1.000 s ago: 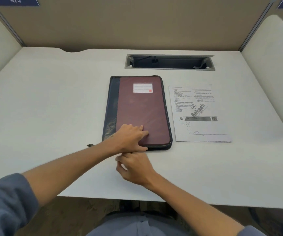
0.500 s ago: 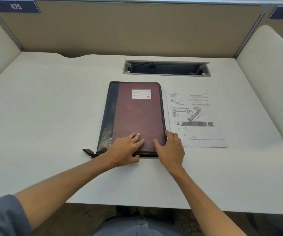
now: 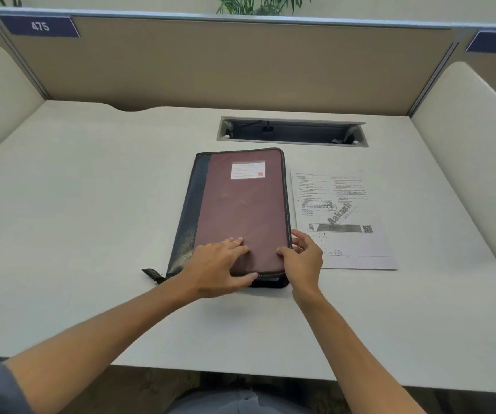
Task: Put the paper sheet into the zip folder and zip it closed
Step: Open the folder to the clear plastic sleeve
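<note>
A maroon and black folder (image 3: 240, 210) is lying flat at the middle of a pale worktop (image 3: 76, 204), its near end under both of a person's hands. The sheet (image 3: 342, 216) is lying printed side up just beside the folder's right edge, outside it and touched by neither hand. The left hand (image 3: 216, 267) is resting on the near part of the cover, fingers fairly straight and spread across the maroon panel, thumb lying along the near edge; its grip is released, clasping nothing. The right hand (image 3: 303, 261) is working at the folder's near right corner, thumb on the cover and fingers curling round the zipped edge, grasping that edge. The near right corner is appearing slightly raised off the worktop. A dark zip tail (image 3: 152, 274) is sticking out from the near left corner onto the worktop. Behind the folder, a cable slot (image 3: 291, 132) is sitting open in the worktop, beneath a tan partition (image 3: 210, 61) numbered 475.
</note>
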### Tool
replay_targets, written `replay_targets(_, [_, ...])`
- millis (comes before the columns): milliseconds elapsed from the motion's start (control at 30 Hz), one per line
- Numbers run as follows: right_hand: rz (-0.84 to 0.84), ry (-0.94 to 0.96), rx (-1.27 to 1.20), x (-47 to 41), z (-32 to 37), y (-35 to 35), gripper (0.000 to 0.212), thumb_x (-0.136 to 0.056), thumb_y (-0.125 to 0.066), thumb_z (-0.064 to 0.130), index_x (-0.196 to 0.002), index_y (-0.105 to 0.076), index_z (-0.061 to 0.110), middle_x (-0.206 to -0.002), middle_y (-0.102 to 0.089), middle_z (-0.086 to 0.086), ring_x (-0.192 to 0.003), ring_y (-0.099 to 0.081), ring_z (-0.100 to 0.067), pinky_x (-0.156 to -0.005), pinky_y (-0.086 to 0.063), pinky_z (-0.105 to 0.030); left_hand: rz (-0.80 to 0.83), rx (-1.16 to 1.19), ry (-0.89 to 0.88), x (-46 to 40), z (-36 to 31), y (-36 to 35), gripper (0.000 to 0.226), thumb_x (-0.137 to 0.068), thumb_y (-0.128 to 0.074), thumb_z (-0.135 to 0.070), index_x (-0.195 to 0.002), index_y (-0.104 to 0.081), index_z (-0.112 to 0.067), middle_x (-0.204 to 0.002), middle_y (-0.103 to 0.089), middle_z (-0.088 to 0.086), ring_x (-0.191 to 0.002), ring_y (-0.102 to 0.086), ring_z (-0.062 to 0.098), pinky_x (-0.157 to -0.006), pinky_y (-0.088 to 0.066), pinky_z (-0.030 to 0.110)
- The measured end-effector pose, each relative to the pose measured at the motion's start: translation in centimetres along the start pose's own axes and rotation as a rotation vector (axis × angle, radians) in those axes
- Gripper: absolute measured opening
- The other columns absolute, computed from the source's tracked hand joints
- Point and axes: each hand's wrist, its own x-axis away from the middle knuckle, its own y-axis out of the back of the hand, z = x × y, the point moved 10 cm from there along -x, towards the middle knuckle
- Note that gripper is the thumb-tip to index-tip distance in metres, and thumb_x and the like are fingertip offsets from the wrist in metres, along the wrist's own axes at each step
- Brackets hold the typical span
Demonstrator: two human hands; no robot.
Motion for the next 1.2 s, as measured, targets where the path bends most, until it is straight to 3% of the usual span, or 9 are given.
replay_targets(100, [-0.007,0.104,-0.156,1.6,3.7,-0.6,0.05,-0.075,-0.07,-0.003,-0.118,-0.065,0.022,-0.103,-0.067,0.005,-0.101,-0.065,-0.014,-0.089,-0.055,-0.029,-0.138,0.128,0.107,-1.0,0.8,4.9,0.065,-0.085,-0.024,-0.076,-0.113,-0.06,-0.029,-0.106,-0.069,-0.01,-0.092,-0.065,0.014,-0.072,-0.052,0.032])
replay_targets(300, [0.098,0.388,-0.302,6.9,13.1,-4.1,0.042,-0.074,-0.072,0.001,-0.108,-0.059,0.022,-0.096,-0.069,0.008,-0.092,-0.07,-0.005,-0.074,-0.058,-0.022,-0.164,0.27,0.512,-4.4,5.2,13.1,0.09,-0.073,-0.022,-0.089,-0.123,-0.059,-0.023,-0.122,-0.065,0.002,-0.105,-0.062,0.026,-0.088,-0.048,0.039])
replay_targets(433, [0.202,0.539,-0.281,9.8,16.8,-7.5,0.044,-0.078,-0.076,0.003,-0.109,-0.053,0.023,-0.101,-0.066,0.01,-0.099,-0.068,-0.007,-0.089,-0.057,-0.033,-0.03,0.368,0.572,-6.5,7.0,15.4,0.053,-0.087,-0.051,-0.061,-0.108,-0.061,-0.013,-0.084,-0.066,0.004,-0.067,-0.067,0.017,-0.056,-0.056,0.027])
replay_targets(600, [0.314,0.538,-0.352,9.3,16.2,-10.3,0.022,-0.092,-0.056,0.042,-0.112,-0.052,0.032,-0.104,-0.068,0.008,-0.1,-0.067,-0.009,-0.083,-0.052,-0.018,-0.033,0.575,0.596,-6.1,9.4,17.0,0.03,-0.092,-0.053,-0.029,-0.112,-0.059,-0.008,-0.096,-0.066,0.011,-0.072,-0.07,0.023,-0.057,-0.061,0.031])
replay_targets(667, [0.314,0.583,-0.172,8.4,14.4,-11.0,0.03,-0.095,-0.047,0.051,-0.115,-0.055,0.03,-0.109,-0.067,0.008,-0.102,-0.063,-0.004,-0.084,-0.05,-0.02,-0.062,0.649,0.599,-5.2,10.5,17.5,0.027,-0.092,-0.05,-0.026,-0.11,-0.059,-0.008,-0.098,-0.066,0.011,-0.07,-0.069,0.022,-0.052,-0.058,0.028])
replay_targets(767, [0.359,0.664,0.48,6.6,9.1,-13.2,0.05,-0.096,-0.043,0.056,-0.135,-0.047,0.024,-0.138,-0.053,0.003,-0.125,-0.05,-0.011,-0.102,-0.044,-0.039,-0.145,0.702,0.607,-3.2,12.9,18.8,0.029,-0.091,-0.05,-0.02,-0.118,-0.057,-0.014,-0.093,-0.066,0.008,-0.069,-0.067,0.018,-0.045,-0.051,0.023])
replay_targets(867, [0.486,0.611,1.044,4.8,2.4,-14.5,0.067,-0.095,-0.036,0.061,-0.15,-0.027,0.023,-0.16,-0.021,-0.004,-0.147,-0.018,-0.026,-0.115,-0.025,-0.048,-0.249,0.588,0.574,-0.7,15.6,20.9,0.046,-0.09,-0.057,-0.02,-0.134,-0.047,-0.025,-0.1,-0.069,0.009,-0.083,-0.068,0.022,-0.066,-0.052,0.03])
replay_targets(1033, [0.501,0.621,1.179,4.3,-0.3,-14.6,0.072,-0.093,-0.036,0.063,-0.153,-0.02,0.026,-0.163,-0.008,-0.004,-0.15,-0.004,-0.029,-0.119,-0.015,-0.048,-0.302,0.534,0.508,2.6,19.6,22.9,0.047,-0.087,-0.066,-0.017,-0.127,-0.054,-0.038,-0.099,-0.068,0.005,-0.087,-0.066,0.02,-0.065,-0.052,0.027])
replay_targets(1200, [0.485,0.639,1.191,4.1,-0.2,-14.6,0.073,-0.092,-0.035,0.065,-0.153,-0.019,0.028,-0.163,-0.008,-0.003,-0.15,-0.005,-0.027,-0.119,-0.016,-0.047,-0.236,0.092,0.508,4.6,23.7,22.4,0.037,-0.088,-0.062,-0.019,-0.124,-0.062,-0.027,-0.105,-0.068,0.015,-0.089,-0.055,0.029,-0.089,-0.047,0.044])
